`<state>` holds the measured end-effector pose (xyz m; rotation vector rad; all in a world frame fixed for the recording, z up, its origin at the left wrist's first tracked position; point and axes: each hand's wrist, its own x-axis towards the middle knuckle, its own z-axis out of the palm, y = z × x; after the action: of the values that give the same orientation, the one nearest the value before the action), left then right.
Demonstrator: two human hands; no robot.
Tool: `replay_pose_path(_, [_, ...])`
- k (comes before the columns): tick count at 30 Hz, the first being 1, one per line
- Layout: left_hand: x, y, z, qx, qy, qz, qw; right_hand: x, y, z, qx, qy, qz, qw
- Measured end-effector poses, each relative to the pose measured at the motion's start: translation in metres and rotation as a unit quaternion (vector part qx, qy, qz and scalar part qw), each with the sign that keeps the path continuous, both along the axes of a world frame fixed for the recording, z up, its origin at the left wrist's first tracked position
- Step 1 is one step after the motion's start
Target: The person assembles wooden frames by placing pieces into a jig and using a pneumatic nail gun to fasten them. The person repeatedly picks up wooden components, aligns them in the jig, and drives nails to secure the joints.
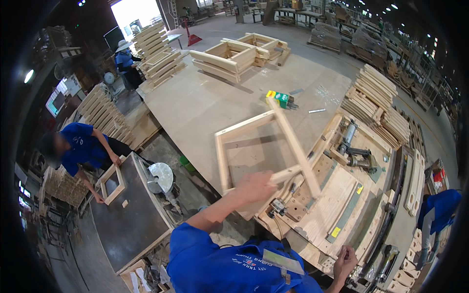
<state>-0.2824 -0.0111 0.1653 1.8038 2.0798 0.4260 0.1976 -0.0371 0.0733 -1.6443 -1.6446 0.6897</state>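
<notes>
Your left hand (254, 188) is closed around the near rail of the wooden frame (259, 146), fingers wrapped over the wood. You hold the frame tilted: its near corner is above the clamping jig (332, 205) and its far side leans toward the big plywood table (195, 102) behind the jig. Your right hand (346, 259) is at the near edge of the jig, low in the view. It seems curled on something at the jig's rim, but I cannot tell what it grips or whether it only rests there.

In my judgement you are at the step of lifting one assembled frame off the jig. The next move calls for a firm grip, because you carry a long frame with one hand and its far corner swings close to the small green and yellow box (278, 98) on the table beyond the jig.

Counting: one frame is in your hand, and one green and yellow box is behind the jig. Two groups of finished frames (239, 53) lie at the far end of the table. Left of the jig, one person in blue (78, 146) holds one small frame (113, 183).
</notes>
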Motion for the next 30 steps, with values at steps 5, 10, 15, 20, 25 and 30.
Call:
replay_pose_path(5, [-0.108,-0.004,-0.036,-0.020,0.081,0.113,0.990,-0.031,0.007,0.010,-0.002,-0.005,0.036,0.999])
replay_pose_path(10, [-0.224,0.025,-0.046,0.041,0.141,0.277,0.950,-0.047,0.008,0.016,0.003,-0.015,0.051,0.999])
replay_pose_path(15, [-0.275,0.054,0.004,0.345,0.325,0.392,0.788,-0.047,-0.009,0.002,0.026,-0.013,0.042,0.999])
replay_pose_path(20, [-0.189,0.091,-0.004,0.386,0.225,0.242,0.861,-0.047,-0.041,0.015,-0.018,-0.021,0.035,0.999])
replay_pose_path(25, [-0.037,0.096,-0.056,0.381,0.032,0.064,0.922,-0.025,-0.080,-0.005,-0.020,-0.026,0.036,0.999])
replay_pose_path(30, [0.110,0.071,-0.083,0.301,-0.136,-0.146,0.932,0.006,-0.133,0.028,-0.142,-0.138,0.021,0.980])
